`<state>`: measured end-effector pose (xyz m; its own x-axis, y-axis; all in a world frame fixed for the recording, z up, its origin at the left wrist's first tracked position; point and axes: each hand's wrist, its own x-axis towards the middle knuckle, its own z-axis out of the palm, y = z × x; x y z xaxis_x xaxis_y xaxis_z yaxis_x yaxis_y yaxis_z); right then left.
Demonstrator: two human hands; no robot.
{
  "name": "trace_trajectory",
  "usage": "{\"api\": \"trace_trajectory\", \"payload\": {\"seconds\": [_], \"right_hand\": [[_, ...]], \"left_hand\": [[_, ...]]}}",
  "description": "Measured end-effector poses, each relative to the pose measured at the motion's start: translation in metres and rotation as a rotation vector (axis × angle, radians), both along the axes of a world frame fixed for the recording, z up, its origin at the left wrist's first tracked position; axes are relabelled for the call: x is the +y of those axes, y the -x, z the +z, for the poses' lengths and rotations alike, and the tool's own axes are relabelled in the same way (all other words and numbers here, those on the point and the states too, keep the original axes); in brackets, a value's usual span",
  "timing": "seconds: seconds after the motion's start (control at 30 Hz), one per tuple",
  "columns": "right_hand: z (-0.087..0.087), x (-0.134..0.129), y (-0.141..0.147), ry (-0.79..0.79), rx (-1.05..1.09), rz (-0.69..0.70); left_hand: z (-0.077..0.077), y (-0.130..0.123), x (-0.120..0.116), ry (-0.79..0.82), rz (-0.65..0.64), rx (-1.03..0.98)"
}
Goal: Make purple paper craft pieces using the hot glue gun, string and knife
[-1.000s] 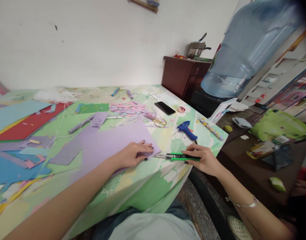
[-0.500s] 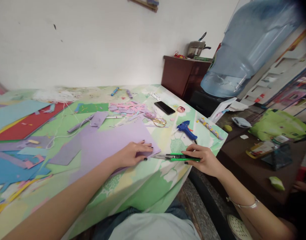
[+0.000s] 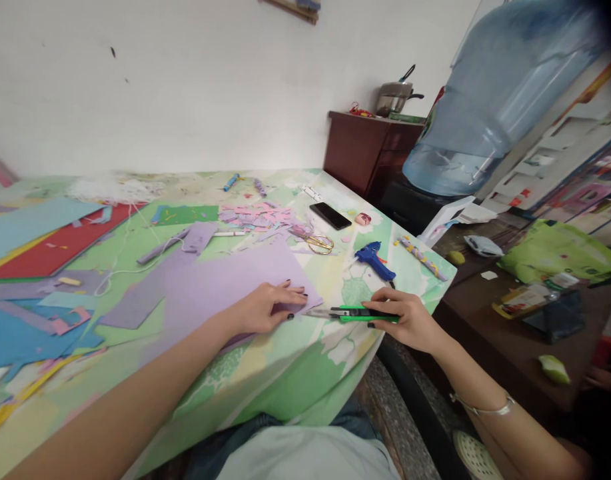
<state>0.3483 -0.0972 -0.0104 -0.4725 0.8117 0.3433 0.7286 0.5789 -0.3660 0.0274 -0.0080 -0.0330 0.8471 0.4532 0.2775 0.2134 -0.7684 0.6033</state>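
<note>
My left hand (image 3: 268, 307) lies with its fingers spread on a purple foam sheet (image 3: 210, 283), near the sheet's right corner. My right hand (image 3: 402, 317) grips a green and black utility knife (image 3: 352, 314) by its handle. The metal blade is out and points left, its tip close to the sheet's edge and to my left fingertips; whether it touches the sheet I cannot tell. Gold-handled scissors (image 3: 319, 244) lie behind the sheet. Off to the right, a blue glue gun (image 3: 374, 260) rests on the patterned tablecloth (image 3: 285, 373).
Beyond the sheet are a black phone (image 3: 330, 215), pink and purple scraps (image 3: 258, 217) and a white pen (image 3: 229, 234). Coloured sheets (image 3: 60, 240), white string (image 3: 112, 190) and blue offcuts (image 3: 35, 333) cover the left side. A decorated stick (image 3: 422, 258) lies near the right table edge.
The view has shifted very slightly. Both hands, the utility knife and the purple sheet keep the same places relative to each other.
</note>
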Motion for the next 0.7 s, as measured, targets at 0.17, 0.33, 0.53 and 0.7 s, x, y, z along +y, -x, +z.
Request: {"api": "trace_trajectory", "payload": {"seconds": [0.17,0.33,0.53,0.7], "right_hand": [[-0.0013,0.0019,0.0008,0.015,0.010,0.003],[-0.0017,0.0027,0.0010,0.022,0.012,0.007],[0.0002,0.0028,0.0030,0.017,0.006,0.021],[0.0023,0.0035,0.0064,0.018,0.012,0.018]], "left_hand": [[0.0033,0.0020,-0.0009,0.010,-0.018,0.000],[0.0055,0.0018,-0.0015,0.013,-0.011,0.008],[0.0033,0.0023,-0.0005,0.014,-0.018,0.004],[0.0037,0.0031,-0.0005,0.019,-0.017,0.003]]}}
